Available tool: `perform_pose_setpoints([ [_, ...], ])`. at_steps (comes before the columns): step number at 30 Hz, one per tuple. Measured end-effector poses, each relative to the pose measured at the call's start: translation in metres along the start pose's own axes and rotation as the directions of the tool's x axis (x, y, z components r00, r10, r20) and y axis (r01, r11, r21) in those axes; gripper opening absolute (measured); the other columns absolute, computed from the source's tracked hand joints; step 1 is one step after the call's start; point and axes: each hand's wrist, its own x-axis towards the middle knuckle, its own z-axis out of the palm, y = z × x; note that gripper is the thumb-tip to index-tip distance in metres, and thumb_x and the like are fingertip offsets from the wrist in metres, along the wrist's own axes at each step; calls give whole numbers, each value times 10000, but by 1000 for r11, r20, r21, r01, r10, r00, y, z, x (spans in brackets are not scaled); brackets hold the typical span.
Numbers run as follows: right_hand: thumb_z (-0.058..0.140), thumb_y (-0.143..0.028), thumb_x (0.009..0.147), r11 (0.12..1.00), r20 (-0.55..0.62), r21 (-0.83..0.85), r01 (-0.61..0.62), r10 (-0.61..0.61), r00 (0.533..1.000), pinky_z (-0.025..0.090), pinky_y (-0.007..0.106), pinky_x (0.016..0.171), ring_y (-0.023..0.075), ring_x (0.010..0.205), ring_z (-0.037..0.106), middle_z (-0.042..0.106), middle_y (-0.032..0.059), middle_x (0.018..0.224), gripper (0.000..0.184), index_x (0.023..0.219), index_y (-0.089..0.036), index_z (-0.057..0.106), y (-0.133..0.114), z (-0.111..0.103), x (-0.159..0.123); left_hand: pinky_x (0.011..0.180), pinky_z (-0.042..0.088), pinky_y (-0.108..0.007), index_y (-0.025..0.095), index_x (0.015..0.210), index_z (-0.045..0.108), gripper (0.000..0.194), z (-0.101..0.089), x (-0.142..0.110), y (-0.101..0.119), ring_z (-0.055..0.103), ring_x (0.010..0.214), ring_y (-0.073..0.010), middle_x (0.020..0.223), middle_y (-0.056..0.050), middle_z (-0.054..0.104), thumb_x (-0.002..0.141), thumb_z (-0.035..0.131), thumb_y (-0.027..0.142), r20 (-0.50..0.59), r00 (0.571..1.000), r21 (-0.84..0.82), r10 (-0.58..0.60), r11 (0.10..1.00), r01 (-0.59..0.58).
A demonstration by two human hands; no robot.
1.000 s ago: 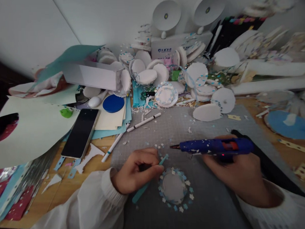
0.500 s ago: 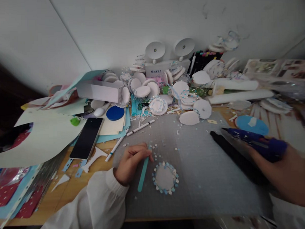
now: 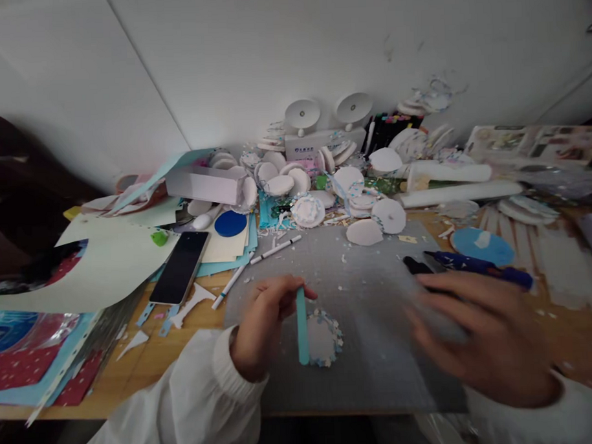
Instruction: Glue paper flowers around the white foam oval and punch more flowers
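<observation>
Pinched in my left hand (image 3: 273, 317) is a flat teal craft stick (image 3: 302, 332), hanging downward over the left side of a round white disc (image 3: 320, 338). Small blue and white star-like pieces ring the disc's edge, and it lies flat on the grey mat (image 3: 374, 375). My right hand (image 3: 479, 332) is blurred over the mat's right side, fingers apart and holding nothing. Beyond it lies a dark blue glue gun (image 3: 477, 262), partly covered by the hand, beside a black object (image 3: 416, 266) that is mostly hidden.
A phone (image 3: 180, 268), two white pens (image 3: 276, 249) and paper sheets lie to the left. Along the back are piled white discs (image 3: 389, 216), a white box (image 3: 312, 142) and two round lamp heads (image 3: 302, 113). A light blue disc (image 3: 483, 246) lies at right.
My right hand has let go of the glue gun and moved left over the mat. My left hand has lifted the craft stick and brought it right, over the disc.
</observation>
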Motion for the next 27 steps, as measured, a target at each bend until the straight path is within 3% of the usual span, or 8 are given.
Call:
perform_pose_setpoints([
  [1, 649, -187, 813, 989, 13, 25, 145, -145, 989, 505, 368, 789, 211, 889, 597, 644, 87, 962, 212, 1015, -183, 587, -10, 9, 11, 503, 226, -254, 143, 561, 691, 257, 6, -2, 2, 291, 514, -95, 488, 36, 368, 664, 642, 372, -8, 999, -29, -37, 999, 37],
  [4, 592, -119, 848, 938, -10, 151, 311, -313, 950, 527, 337, 843, 198, 961, 601, 675, 95, 1008, 210, 1058, -125, 597, -31, 34, 36, 518, 256, -243, 140, 524, 622, 228, 21, -7, 8, 323, 536, -93, 518, 37, 404, 589, 664, 355, -31, 997, -104, -65, 993, 62],
  [8, 399, -100, 924, 914, -21, 202, 352, -356, 934, 546, 342, 805, 205, 913, 631, 705, 118, 957, 254, 987, -98, 645, -39, 51, 52, 509, 231, -246, 163, 464, 451, 280, 23, -11, 9, 292, 538, -90, 515, 45, 328, 595, 630, 333, -61, 998, -59, -32, 998, 29],
  [15, 498, -82, 861, 890, -70, 198, 411, -405, 912, 572, 328, 762, 205, 857, 669, 730, 117, 922, 195, 936, -152, 663, -36, 59, 53, 500, 235, -253, 165, 477, 439, 337, 5, -5, 7, 278, 521, -93, 509, 41, 318, 729, 579, 341, 73, 993, 164, 93, 981, -104],
  [17, 535, -59, 829, 892, -94, 317, 322, -308, 947, 574, 334, 755, 211, 891, 667, 721, 134, 982, 224, 1003, -152, 641, -35, 62, 47, 522, 274, -257, 159, 530, 559, 322, -1, -4, 11, 350, 535, -106, 525, 23, 410, 791, 543, 345, 99, 979, 285, 181, 937, -202],
  [20, 576, -31, 797, 834, -88, 551, 2, 55, 995, 565, 341, 745, 196, 871, 672, 720, 91, 964, 292, 1025, -208, 618, -36, 66, 40, 591, 335, -267, 161, 625, 667, 356, -16, -5, 14, 468, 600, -134, 591, -10, 519, 865, 482, 347, 152, 938, 523, 313, 779, -345],
  [23, 616, -86, 808, 603, 61, 720, -345, 440, 896, 564, 318, 695, 179, 786, 677, 708, 34, 835, 177, 900, -237, 623, -36, 71, 35, 599, 344, -267, 154, 618, 638, 343, -33, -10, 6, 506, 621, -146, 630, -23, 534, 864, 518, 361, 250, 922, 718, 294, 582, -381],
  [27, 630, -239, 839, 246, 352, 790, -562, 569, 744, 541, 256, 550, 130, 598, 623, 680, 12, 744, 38, 820, -217, 607, -30, 82, 23, 646, 369, -262, 161, 700, 641, 237, -40, -21, -16, 556, 715, -166, 738, -43, 580, 843, 567, 335, 306, 929, 816, 208, 445, -368],
])
